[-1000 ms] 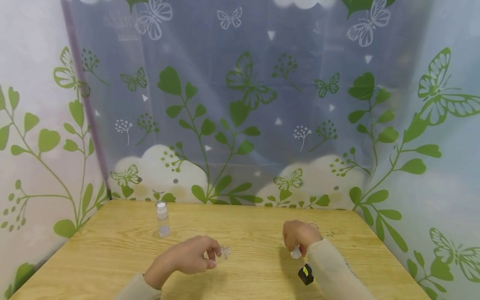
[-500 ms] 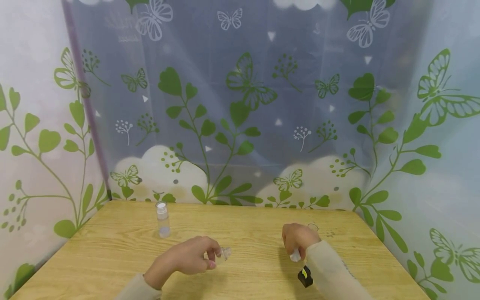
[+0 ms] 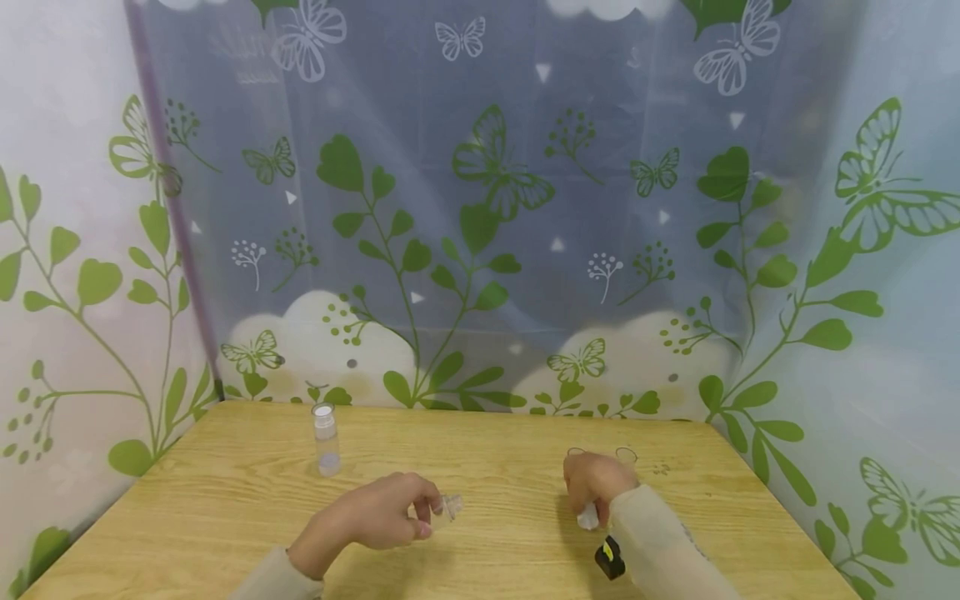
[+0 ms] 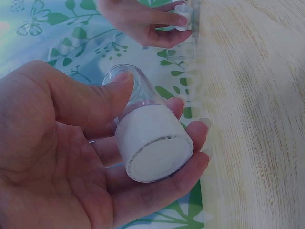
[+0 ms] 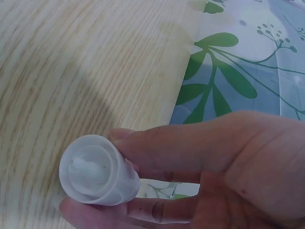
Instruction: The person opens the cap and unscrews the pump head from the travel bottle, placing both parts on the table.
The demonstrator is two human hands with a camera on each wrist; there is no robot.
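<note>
In the head view my left hand [image 3: 386, 510] holds a small clear bottle [image 3: 448, 510] above the table, its threaded neck to the right. The left wrist view shows the bottle's white base [image 4: 155, 148] lying across the fingers, with the thumb on the clear part. My right hand [image 3: 600, 482] pinches a white cap [image 3: 588, 516] between thumb and fingers. Its hollow round end faces the camera in the right wrist view. The two hands are apart. Behind the right hand show two thin clear round rims; what they belong to is mostly hidden.
A clear bottle with a white top [image 3: 326, 440] stands upright at the left rear of the wooden table [image 3: 480, 450]. Several tiny bits [image 3: 661, 470] lie at the right. A small black piece with a yellow mark [image 3: 610, 557] is at the right wrist. Patterned curtains [image 3: 480, 250] enclose the table.
My right hand has shifted slightly toward me, with the cap still in its grip, and a second clear rim now shows behind it. The left hand has barely moved.
</note>
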